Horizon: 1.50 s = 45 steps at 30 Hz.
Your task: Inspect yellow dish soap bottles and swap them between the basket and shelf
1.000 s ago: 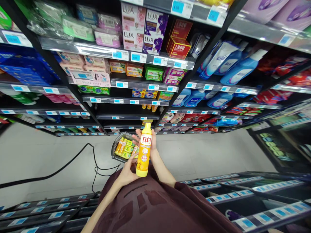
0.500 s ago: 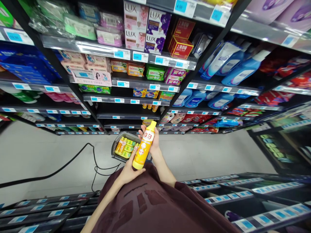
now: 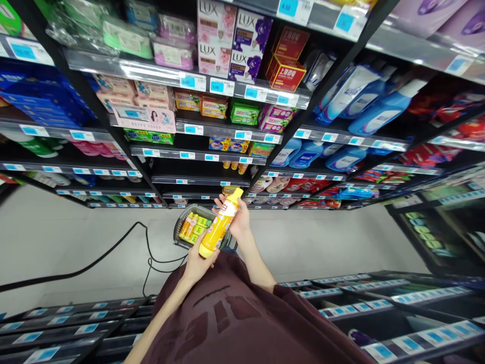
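A yellow detergent bottle point(image 3: 219, 228) with a yellow cap and red lettering is tilted in front of my body, its cap end up and to the right. My left hand point(image 3: 197, 263) grips the bottom end of it. Near the cap, my right hand point(image 3: 239, 220) holds the upper part, with some fingers behind the bottle. Below and partly hidden by the bottle, a grey shopping basket point(image 3: 178, 239) stands on the floor. Inside lie orange bottles point(image 3: 188, 225) and several yellow-green packs point(image 3: 203, 222).
Shelves point(image 3: 185, 180) ahead carry soap boxes point(image 3: 215, 38), blue bottles point(image 3: 379, 114) and several packs. A black cable point(image 3: 94, 267) runs over the floor on the left. More shelving point(image 3: 379, 303) stands close behind me on both sides.
The bottle has turned a little about its length and tipped, its bottom end shifting left and slightly up. Both hands still hold it, the left one having moved with the bottom end.
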Each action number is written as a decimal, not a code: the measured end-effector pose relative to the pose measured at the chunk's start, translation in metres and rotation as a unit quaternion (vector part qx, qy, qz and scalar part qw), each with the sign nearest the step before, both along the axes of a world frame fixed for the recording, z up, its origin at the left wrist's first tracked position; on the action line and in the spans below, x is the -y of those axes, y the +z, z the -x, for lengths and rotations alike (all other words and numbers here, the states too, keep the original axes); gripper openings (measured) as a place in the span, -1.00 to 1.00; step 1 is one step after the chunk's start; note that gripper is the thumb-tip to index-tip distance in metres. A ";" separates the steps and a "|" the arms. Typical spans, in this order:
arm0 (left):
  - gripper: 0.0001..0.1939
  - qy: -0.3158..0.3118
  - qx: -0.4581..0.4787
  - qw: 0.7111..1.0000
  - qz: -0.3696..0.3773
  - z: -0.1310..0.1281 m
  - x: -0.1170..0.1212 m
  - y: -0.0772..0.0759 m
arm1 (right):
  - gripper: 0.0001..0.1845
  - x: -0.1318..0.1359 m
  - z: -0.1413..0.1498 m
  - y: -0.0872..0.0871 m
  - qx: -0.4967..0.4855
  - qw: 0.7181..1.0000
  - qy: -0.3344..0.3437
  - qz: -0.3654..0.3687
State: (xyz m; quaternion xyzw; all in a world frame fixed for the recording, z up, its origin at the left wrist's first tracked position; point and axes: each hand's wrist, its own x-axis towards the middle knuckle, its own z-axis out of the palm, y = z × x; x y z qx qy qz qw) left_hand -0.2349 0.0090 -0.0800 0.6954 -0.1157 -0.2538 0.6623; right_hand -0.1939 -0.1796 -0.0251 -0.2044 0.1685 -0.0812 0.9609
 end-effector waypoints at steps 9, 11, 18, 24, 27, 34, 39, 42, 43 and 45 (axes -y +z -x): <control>-0.37 -0.115 -0.241 0.922 0.282 0.001 -0.006 -0.014 | -0.38 0.004 0.011 -0.007 0.056 0.997 0.032 0.030; -0.31 -0.154 -0.264 0.914 0.266 0.002 -0.007 -0.015 | -0.45 0.002 0.010 -0.007 0.073 0.996 0.008 0.042; -0.34 -0.141 -0.201 0.953 0.178 -0.002 -0.002 -0.012 | -0.62 -0.002 0.009 -0.002 0.026 0.994 -0.060 0.087; -0.33 -0.120 -0.161 0.970 0.140 -0.006 -0.005 -0.008 | -0.74 0.003 0.006 -0.009 0.024 0.994 -0.071 0.076; -0.35 -0.139 -0.131 0.974 0.124 -0.005 -0.007 -0.003 | -0.74 0.005 0.004 -0.012 0.004 0.996 -0.072 0.055; -0.40 -0.187 -0.083 0.978 0.047 -0.004 -0.009 0.005 | -0.63 0.006 0.009 -0.008 0.026 0.998 -0.042 0.040; -0.41 -0.237 -0.093 0.965 0.064 -0.005 -0.008 0.009 | -0.54 0.004 0.014 -0.009 0.033 0.998 -0.039 0.039; -0.36 -0.233 -0.135 0.958 0.096 -0.006 -0.006 0.008 | -0.53 0.005 0.015 -0.011 0.020 0.998 -0.051 0.026; -0.33 -0.227 -0.161 0.954 0.115 -0.005 -0.005 0.006 | -0.54 0.005 0.015 -0.011 0.020 0.998 -0.057 0.018; -0.28 -0.212 -0.219 0.938 0.163 -0.005 -0.003 0.003 | -0.56 0.006 0.016 -0.012 0.030 0.997 -0.072 -0.003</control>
